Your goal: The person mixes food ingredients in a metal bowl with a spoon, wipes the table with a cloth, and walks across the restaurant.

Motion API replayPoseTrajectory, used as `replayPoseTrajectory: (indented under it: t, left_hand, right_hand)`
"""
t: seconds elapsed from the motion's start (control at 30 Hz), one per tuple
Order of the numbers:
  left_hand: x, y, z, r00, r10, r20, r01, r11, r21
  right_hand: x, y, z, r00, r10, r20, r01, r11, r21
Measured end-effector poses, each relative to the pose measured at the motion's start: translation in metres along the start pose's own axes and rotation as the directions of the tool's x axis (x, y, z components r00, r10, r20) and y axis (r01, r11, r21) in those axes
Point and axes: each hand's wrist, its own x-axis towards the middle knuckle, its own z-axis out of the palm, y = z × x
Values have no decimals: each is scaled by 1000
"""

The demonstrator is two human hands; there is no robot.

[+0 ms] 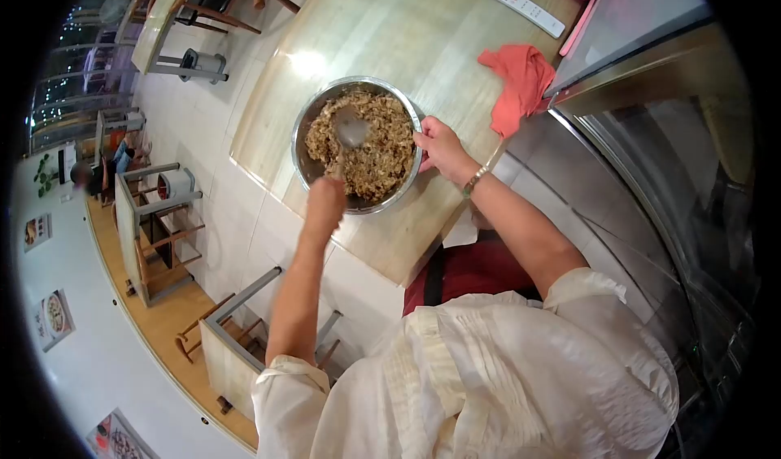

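Bowl (359,93), one of steel, sits on the pale wooden table (382,20) and holds a brown minced mixture (382,154). One ladle (351,127) stands in the mixture, its handle clenched in the left hand (325,199), fingers wrapped shut. Right hand (439,146) pinches the bowl's rim. One orange cloth (517,81) and one white remote (527,10) lie well apart from it.

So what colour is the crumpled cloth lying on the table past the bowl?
Coral-orange crumpled cloth, clearest in the head view.

silver bowl (305,130), brown filling (378,146), coral cloth (519,81)
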Motion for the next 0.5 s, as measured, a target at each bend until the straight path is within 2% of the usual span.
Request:
replayPoseTrajectory:
  t: [0.07,0.1,0.13,0.23,0.3,0.37,0.43,0.47,0.5]
  left_hand:
    - [-36,-13,-1,996,40,78,-44,998,44]
    - [-58,-23,-5,973,220,69,-230,936,266]
    - [-70,-33,-12,979,201,38,-204,941,270]
    - [-62,-16,-67,978,205,-34,-147,801,580]
    - [-35,-5,-97,931,341,-128,-138,655,743]
    - [4,-9,-117,822,557,-117,-202,478,855]
    - [31,-37,-122,850,518,-97,-189,472,861]
    - [26,-52,-117,918,390,-69,-162,531,832]
    - [14,-80,-102,910,398,-114,-175,619,765]
  right_hand:
    - [-3,6,12,999,28,19,-29,998,58]
    - [-6,11,18,999,30,27,-31,998,63]
    - [-7,16,21,999,27,30,-29,998,57]
    - [-8,25,28,999,11,30,-13,997,73]
    - [-13,23,33,999,39,35,-41,996,84]
    - [-16,22,35,997,69,44,-72,994,85]
    - [-15,23,34,1000,9,23,-11,996,92]
    - [-18,23,33,1000,16,22,-18,995,95]
    - [-19,21,34,999,27,25,-28,997,75]
